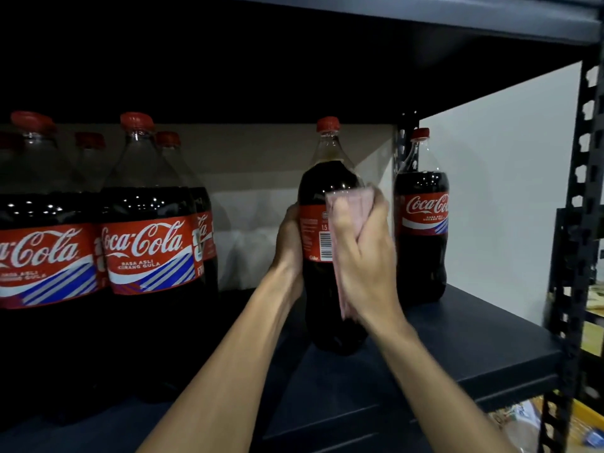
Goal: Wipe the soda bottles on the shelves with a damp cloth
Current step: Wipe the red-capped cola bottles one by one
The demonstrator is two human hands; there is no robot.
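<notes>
- Two bare forearms are stretching up from 6 o'clock toward the middle.
- Right hand is clutching a pink cloth, pressing it against the centre bottle.
- Left hand is gripping that bottle's label from 9 o'clock.
- Centre bottle is standing upright on the dark shelf.
- Second bottle is standing at 3 o'clock, more bottles at 9 o'clock.

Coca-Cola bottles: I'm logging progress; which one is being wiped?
Only the bottle showing its barcode: left hand grips it, right hand presses a pink cloth on it.
</notes>
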